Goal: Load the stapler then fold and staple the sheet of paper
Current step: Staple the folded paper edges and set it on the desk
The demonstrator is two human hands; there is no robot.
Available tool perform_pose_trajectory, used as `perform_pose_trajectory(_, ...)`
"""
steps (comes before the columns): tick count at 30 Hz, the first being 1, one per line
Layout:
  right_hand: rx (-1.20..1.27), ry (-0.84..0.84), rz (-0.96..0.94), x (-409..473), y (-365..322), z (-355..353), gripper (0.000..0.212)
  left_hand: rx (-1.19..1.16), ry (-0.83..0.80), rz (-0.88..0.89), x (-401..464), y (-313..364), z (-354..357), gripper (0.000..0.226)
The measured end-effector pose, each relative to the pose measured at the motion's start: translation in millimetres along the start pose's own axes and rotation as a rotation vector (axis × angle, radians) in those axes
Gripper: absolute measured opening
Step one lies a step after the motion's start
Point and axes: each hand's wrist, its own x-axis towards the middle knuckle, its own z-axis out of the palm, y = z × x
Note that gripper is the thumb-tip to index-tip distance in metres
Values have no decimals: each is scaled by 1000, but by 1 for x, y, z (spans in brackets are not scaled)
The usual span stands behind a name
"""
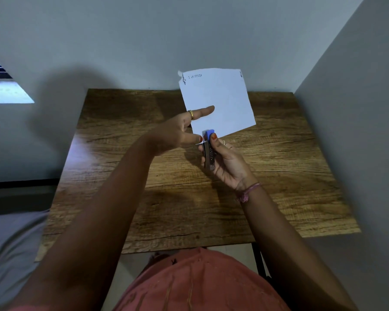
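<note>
A folded white sheet of paper [220,102] is held up above the far part of the wooden table [267,176]. My left hand [177,131] pinches its lower left edge between thumb and fingers. My right hand [227,162] grips a small metal stapler [209,151] with a blue top. The stapler's front end sits over the paper's bottom edge, with my right thumb on the blue top. Faint mirrored print shows near the paper's torn top corner.
The table stands in a corner, with a grey wall [144,41] behind and another wall [357,108] to the right. A grey bed or cushion [9,239] lies to the left. A black table leg [259,259] shows below the front edge.
</note>
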Motion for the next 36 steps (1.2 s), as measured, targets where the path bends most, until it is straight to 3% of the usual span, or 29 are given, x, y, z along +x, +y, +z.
perform_pose_trajectory(5, -101, 73, -17, 3, 1, 6, 24, -134, -5, 109, -3, -11, -1, 87)
perform_pose_trajectory(7, -138, 108, -30, 4, 0, 6, 20, -266, 72, 220, -5, -15, 3, 92)
perform_pose_trajectory(9, -179, 134, -41, 5, -1, 6, 22, -481, 336, 325, -6, -18, 10, 79)
perform_pose_trajectory(11, -197, 145, -42, 5, -1, 6, 19, -643, 715, 264, -7, -25, 17, 52)
perform_pose_trajectory(12, -202, 148, -41, 6, -1, 6, 17, -670, 830, 185, -7, -30, 22, 39)
perform_pose_trajectory(13, -209, 146, -39, 6, 0, 7, 16, -670, 846, 102, -8, -36, 28, 30)
perform_pose_trajectory(17, -223, 114, -57, 8, 4, 14, 15, -544, 603, -31, -10, -44, 58, 31)
perform_pose_trajectory(20, -167, 102, -83, 8, 6, 17, 14, -565, 648, -49, -6, -39, 68, 42)
perform_pose_trajectory(28, -182, 177, -127, 15, 9, 24, 17, -690, 688, -77, -4, -26, 69, 11)
perform_pose_trajectory(36, -176, 192, -146, 12, 7, 34, 18, -802, 695, -62, -6, -16, 67, 12)
